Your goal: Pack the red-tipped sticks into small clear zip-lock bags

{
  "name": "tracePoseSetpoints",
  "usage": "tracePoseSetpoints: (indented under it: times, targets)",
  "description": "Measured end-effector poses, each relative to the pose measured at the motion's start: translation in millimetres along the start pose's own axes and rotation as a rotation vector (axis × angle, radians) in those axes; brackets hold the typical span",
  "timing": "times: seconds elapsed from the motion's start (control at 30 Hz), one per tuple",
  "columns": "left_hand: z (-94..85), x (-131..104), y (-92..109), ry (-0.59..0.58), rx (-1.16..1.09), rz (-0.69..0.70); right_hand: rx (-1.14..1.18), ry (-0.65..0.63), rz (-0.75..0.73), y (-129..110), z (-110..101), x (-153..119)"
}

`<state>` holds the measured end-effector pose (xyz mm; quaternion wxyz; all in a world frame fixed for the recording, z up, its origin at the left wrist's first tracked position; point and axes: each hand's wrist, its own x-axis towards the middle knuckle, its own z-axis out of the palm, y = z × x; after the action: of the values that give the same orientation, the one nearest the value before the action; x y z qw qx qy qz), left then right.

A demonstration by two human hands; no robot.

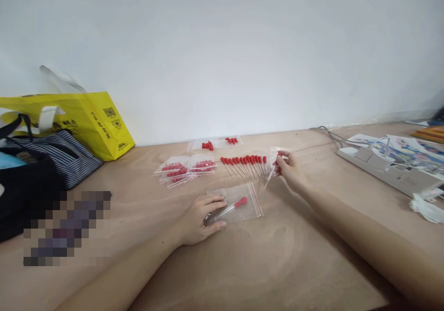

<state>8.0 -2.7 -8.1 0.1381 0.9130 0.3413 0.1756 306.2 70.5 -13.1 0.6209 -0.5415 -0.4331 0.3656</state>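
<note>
My left hand [204, 216] rests on the left end of a clear zip bag [251, 211] lying on the wooden table, its fingers apart. Inside that bag is a glass dropper with a red bulb [241, 202]. Farther right, my right hand [289, 167] pinches a red-bulbed dropper [271, 174] by its upper end, the tip slanting down to the left. Beside it lies a row of several red-bulbed droppers [244, 161]. Left of the row are overlapping clear bags [178, 170] holding several red-bulbed droppers.
More bagged red bulbs [207, 146] lie near the wall. A yellow bag [93, 126], a striped bag [78, 156] and a black bag [31, 186] stand at left. A power strip [385, 172], cables and printed sheets [412, 149] are at right.
</note>
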Motion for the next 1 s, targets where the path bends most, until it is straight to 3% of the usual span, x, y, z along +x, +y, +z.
tracePoseSetpoints:
  times: [0.17,0.47,0.57,0.8,1.0]
  targets:
    - [-0.3,0.1,0.8,0.001,-0.022,-0.007,0.073,-0.051,-0.01,5.5,6.4,-40.2]
    - [-3.6,1.6,3.1,-0.006,-0.006,0.001,0.182,-0.141,0.109,-1.3,20.9,-63.9]
    - [-2.0,1.2,2.0,-0.001,0.005,0.005,0.181,-0.14,0.062,-2.1,17.5,-63.8]
    - [-1.6,1.3,2.2,0.0,0.003,-0.01,0.114,0.043,-0.075,3.2,-2.2,-41.3]
    - [-2.6,1.4,3.4,0.004,0.001,-0.006,0.12,-0.03,-0.033,4.2,7.5,-52.6]
